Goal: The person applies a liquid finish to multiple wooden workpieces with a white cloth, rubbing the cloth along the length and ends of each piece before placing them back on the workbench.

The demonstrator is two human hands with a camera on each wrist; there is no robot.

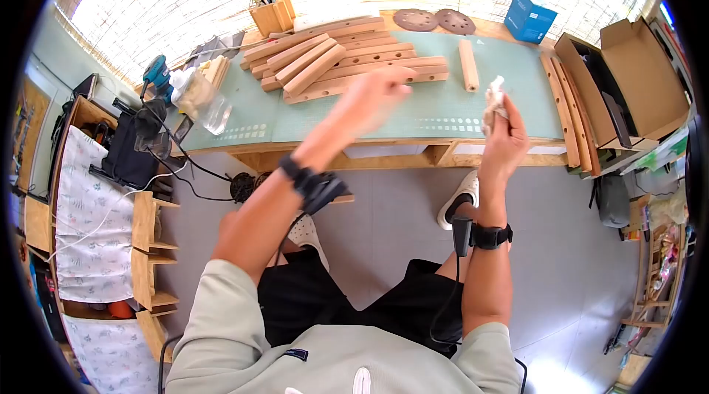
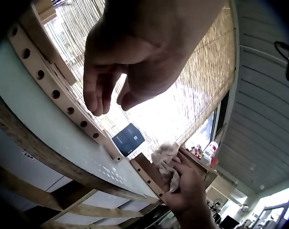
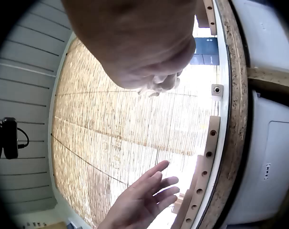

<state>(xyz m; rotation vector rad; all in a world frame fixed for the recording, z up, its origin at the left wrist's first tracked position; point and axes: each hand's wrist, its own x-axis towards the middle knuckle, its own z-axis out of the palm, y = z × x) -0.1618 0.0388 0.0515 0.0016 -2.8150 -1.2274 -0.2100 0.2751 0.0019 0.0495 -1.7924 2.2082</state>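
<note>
My right hand [image 1: 506,146] grips a crumpled white cloth [image 1: 493,102] above the right part of the green work mat [image 1: 517,76]. In the left wrist view, folds of the cloth [image 2: 164,156] stick out past the fingers. My left hand [image 1: 373,91], blurred in the head view, hovers at the front of a pile of wooden bars [image 1: 325,65] with drilled holes. Nothing is in it: the right wrist view shows its fingers [image 3: 169,183] spread and loosely bent. One short wooden bar [image 1: 468,65] lies apart, between the pile and the cloth.
Drilled bars [image 1: 569,113] lie along the mat's right edge beside an open cardboard box [image 1: 642,84]. At the back are two brown sanding discs [image 1: 416,19] and a blue box [image 1: 529,16]. A clear plastic container [image 1: 210,110] and a cabled power tool [image 1: 155,73] are at left.
</note>
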